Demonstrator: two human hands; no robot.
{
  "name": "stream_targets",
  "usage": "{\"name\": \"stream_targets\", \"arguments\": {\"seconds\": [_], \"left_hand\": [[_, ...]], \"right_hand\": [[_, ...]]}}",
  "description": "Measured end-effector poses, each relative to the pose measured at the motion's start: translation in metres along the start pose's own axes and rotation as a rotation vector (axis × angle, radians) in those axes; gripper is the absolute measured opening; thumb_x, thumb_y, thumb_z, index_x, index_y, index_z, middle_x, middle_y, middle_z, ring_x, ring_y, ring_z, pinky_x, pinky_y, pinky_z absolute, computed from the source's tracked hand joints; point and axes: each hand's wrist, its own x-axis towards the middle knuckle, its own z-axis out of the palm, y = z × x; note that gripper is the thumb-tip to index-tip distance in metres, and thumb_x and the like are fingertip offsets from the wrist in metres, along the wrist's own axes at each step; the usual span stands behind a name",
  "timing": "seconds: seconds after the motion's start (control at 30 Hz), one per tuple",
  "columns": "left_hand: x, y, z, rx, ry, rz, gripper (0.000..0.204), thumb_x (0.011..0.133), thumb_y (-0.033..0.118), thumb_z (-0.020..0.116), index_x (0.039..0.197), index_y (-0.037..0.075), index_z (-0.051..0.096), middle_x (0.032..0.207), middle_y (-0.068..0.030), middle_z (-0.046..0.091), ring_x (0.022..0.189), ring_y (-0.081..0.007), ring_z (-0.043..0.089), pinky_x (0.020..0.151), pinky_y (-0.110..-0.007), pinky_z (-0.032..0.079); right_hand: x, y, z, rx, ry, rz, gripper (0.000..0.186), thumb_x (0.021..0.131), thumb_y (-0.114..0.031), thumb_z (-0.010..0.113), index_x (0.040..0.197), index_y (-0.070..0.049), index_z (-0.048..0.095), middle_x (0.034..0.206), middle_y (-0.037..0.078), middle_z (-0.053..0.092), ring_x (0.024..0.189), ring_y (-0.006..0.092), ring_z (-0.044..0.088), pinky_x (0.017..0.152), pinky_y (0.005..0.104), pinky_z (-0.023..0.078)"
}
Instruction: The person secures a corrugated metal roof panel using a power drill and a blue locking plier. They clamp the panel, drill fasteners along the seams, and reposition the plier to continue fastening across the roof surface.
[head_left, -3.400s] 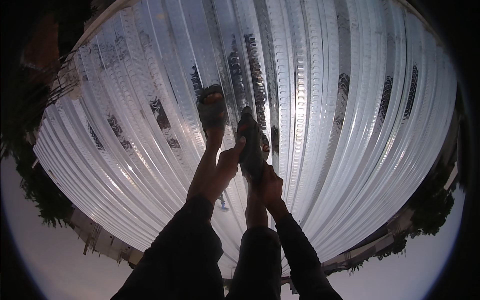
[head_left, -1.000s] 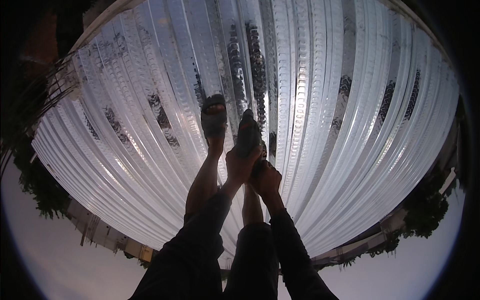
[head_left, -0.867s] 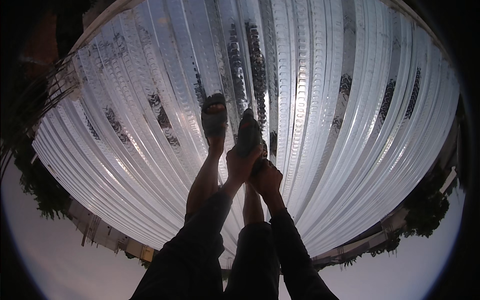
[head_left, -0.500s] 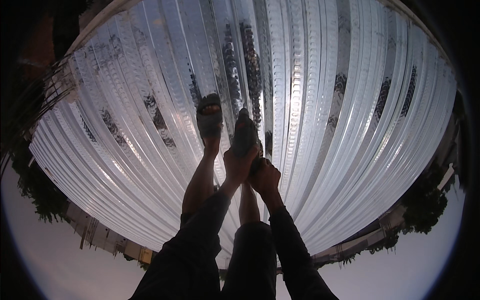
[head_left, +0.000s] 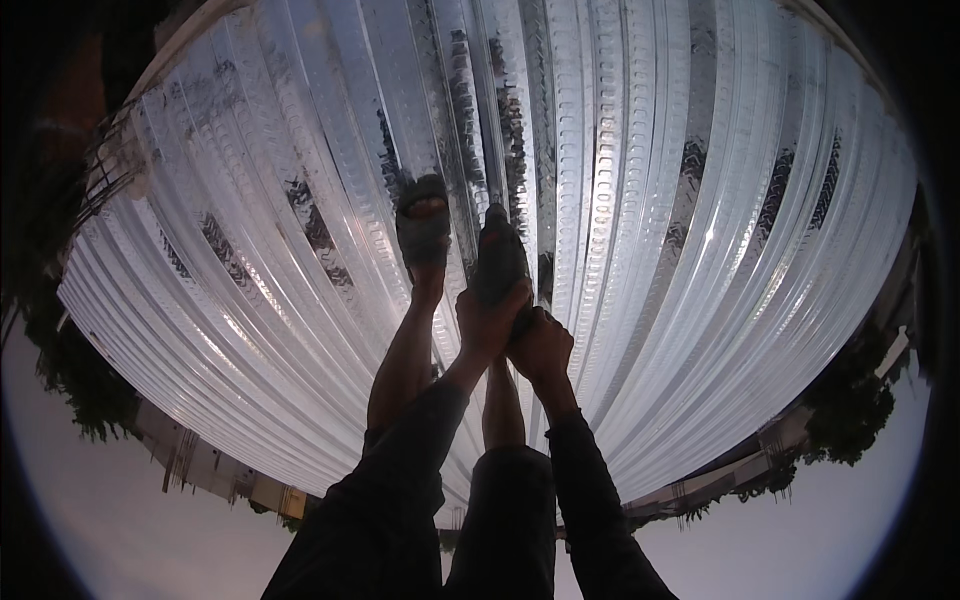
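A dark cordless drill [head_left: 501, 260] points away from me, its narrow tip over the ribbed metal sheeting [head_left: 605, 170]. My left hand [head_left: 488, 318] is wrapped round the body of the drill from the left. On the other side, my right hand [head_left: 541, 346] is closed about its handle, close against the left. Whether the tip touches the metal is too dark to tell. A sandalled foot [head_left: 424, 225] of mine stands on the sheeting left of the drill; my other foot is hidden behind the drill and hands.
Long raised ribs run away from me across the shiny, silvery sheeting. Thin rods [head_left: 110, 175] stick out beyond its left edge. Trees [head_left: 845, 415] and low buildings [head_left: 215, 462] lie past its rim.
The drill and both hands have shifted slightly to the right in the picture, along with the foot and sheeting. Both hands keep their hold.
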Motion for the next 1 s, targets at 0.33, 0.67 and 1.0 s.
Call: {"name": "stream_targets", "arguments": {"seconds": [0.33,0.67,1.0], "left_hand": [[0.004,-0.003,0.003,0.176,0.027,-0.024,0.063,0.074,0.046,0.081,0.105,-0.008,0.070,0.094,-0.0237,0.075,0.090,-0.0337,0.075,0.080,-0.043,0.058],[0.010,-0.046,-0.013,-0.109,-0.028,0.120,0.040,0.086,0.029,0.078,0.103,-0.006,0.072,0.093,-0.0147,0.077,0.088,-0.0192,0.074,0.075,-0.034,0.056],[0.005,-0.010,-0.001,-0.008,0.028,0.042,0.049,0.079,0.034,0.082,0.106,-0.006,0.072,0.096,-0.0186,0.076,0.091,-0.0247,0.075,0.082,-0.036,0.056]], "right_hand": [[0.003,0.002,-0.002,0.001,0.012,0.016,0.052,0.078,-0.048,0.076,0.094,0.001,0.068,0.082,0.023,0.073,0.082,0.0419,0.073,0.074,0.0498,0.058],[-0.006,-0.008,0.009,-0.146,-0.086,-0.045,0.057,0.079,-0.029,0.070,0.123,0.005,0.054,0.108,0.025,0.072,0.086,0.0397,0.074,0.074,0.0501,0.058],[0.001,-0.007,-0.011,-0.044,0.005,-0.068,0.050,0.078,-0.043,0.077,0.096,0.002,0.066,0.087,0.023,0.073,0.078,0.0410,0.073,0.071,0.0499,0.059]]}}
